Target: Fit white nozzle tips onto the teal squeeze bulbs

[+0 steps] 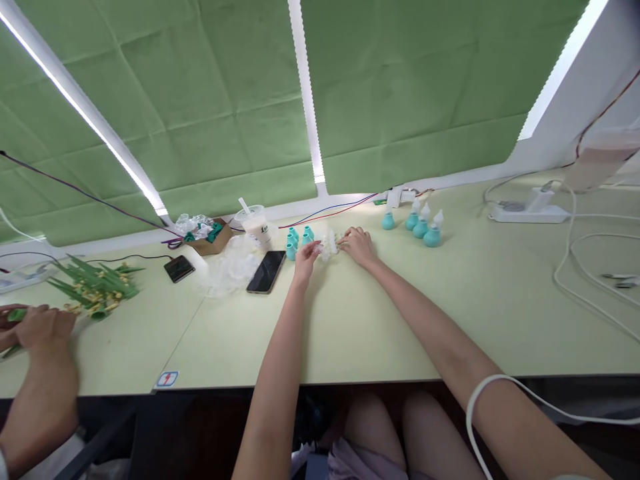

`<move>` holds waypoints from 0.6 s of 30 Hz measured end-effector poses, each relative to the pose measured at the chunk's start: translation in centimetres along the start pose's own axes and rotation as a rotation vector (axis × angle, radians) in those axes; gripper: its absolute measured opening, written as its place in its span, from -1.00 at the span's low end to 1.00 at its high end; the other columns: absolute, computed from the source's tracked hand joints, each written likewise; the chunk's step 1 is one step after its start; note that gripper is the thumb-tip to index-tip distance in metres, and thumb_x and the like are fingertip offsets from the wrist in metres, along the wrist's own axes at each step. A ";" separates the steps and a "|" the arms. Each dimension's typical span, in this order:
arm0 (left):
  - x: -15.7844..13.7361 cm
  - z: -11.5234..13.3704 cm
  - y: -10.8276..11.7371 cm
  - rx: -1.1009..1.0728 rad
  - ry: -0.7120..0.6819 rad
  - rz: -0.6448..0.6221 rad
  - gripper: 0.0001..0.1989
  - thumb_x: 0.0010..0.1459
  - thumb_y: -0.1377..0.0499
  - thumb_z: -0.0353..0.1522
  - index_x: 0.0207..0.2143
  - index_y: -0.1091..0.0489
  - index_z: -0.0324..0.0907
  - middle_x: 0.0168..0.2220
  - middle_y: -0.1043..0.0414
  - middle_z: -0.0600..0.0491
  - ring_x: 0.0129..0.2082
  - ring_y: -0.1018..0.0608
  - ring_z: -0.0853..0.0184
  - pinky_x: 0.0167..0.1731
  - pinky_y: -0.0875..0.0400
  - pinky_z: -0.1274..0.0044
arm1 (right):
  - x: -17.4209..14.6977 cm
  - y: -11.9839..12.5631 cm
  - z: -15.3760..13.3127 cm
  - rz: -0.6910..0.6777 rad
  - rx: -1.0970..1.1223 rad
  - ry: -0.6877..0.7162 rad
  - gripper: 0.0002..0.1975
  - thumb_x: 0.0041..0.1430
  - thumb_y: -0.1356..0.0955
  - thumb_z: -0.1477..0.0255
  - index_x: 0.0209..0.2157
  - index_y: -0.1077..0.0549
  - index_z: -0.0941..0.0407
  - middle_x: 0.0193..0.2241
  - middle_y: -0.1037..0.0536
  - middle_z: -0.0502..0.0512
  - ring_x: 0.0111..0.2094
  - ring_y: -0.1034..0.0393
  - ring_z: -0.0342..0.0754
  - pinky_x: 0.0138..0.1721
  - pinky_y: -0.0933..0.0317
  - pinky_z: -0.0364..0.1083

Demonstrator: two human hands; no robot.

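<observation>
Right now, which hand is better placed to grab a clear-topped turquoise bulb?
Likely the right hand: it lies nearer those turquoise bulbs, while the left hand is farther away, at the translucent pieces.

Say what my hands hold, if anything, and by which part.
Left hand: apparently a pale piece, by its near end; right hand: cannot tell.

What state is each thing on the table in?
phone: flat, screen dark
small device: flat, screen dark
drink cup: upright, straw in
cardboard box: open, filled
clear plastic: crumpled
left turquoise bulbs: upright, open
right turquoise bulbs: upright, at least three topped
clear pieces: loosely clustered
yellow flowers: piled loosely
power strip: plug inserted
</observation>
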State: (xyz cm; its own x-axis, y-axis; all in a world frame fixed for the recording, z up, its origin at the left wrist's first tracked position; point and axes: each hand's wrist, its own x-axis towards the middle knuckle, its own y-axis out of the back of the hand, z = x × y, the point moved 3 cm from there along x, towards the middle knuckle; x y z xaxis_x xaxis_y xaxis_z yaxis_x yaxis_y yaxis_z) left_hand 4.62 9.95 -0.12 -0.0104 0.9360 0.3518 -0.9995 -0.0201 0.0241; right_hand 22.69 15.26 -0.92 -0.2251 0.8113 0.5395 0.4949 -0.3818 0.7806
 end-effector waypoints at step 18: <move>-0.6 0.8 1.4 0.610 -0.040 0.199 -0.84 0.05 -0.13 -0.48 -0.26 -0.36 -0.19 -0.29 -0.43 -0.01 -0.41 -0.47 0.36 -0.26 -0.37 0.44 | -1.0 1.3 -0.4 0.076 0.105 -0.095 -0.78 0.11 -0.28 0.51 -0.23 -0.50 0.06 -0.35 -0.56 0.03 -0.22 -0.33 0.01 -0.24 -0.02 -0.06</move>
State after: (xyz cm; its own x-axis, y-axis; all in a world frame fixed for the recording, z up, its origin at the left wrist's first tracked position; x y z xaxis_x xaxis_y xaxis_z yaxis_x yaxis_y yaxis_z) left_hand 3.29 9.08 0.42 -0.1809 0.8803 0.4387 -0.7819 -0.3993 0.4788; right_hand 23.24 13.74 -0.33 -0.1059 0.8218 0.5599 0.5937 -0.3995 0.6985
